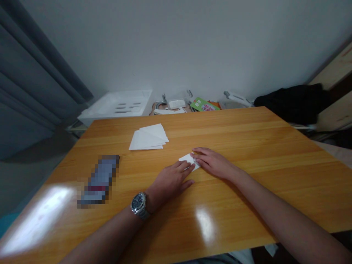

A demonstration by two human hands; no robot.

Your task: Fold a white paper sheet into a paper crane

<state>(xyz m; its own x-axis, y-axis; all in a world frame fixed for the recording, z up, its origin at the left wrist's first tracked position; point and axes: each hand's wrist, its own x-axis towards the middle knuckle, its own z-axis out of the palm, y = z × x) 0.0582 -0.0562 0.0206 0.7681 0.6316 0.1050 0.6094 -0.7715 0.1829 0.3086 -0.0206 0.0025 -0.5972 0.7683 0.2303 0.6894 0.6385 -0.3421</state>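
Note:
A small folded piece of white paper (pixel 187 159) lies on the wooden table (pixel 247 146). My left hand (pixel 171 180), with a silver watch on its wrist, lies flat with its fingertips on the paper's near edge. My right hand (pixel 213 162) lies flat beside it, fingers stretched out and pressing on the paper's right part. Most of the paper is hidden under the fingers. Neither hand grips anything.
A stack of white paper sheets (pixel 149 137) lies farther back on the table. A blurred flat rectangular object (pixel 99 179) lies at the left. Behind the table are a white tray (pixel 118 106), green packets (pixel 204 105) and dark cloth (pixel 294 101).

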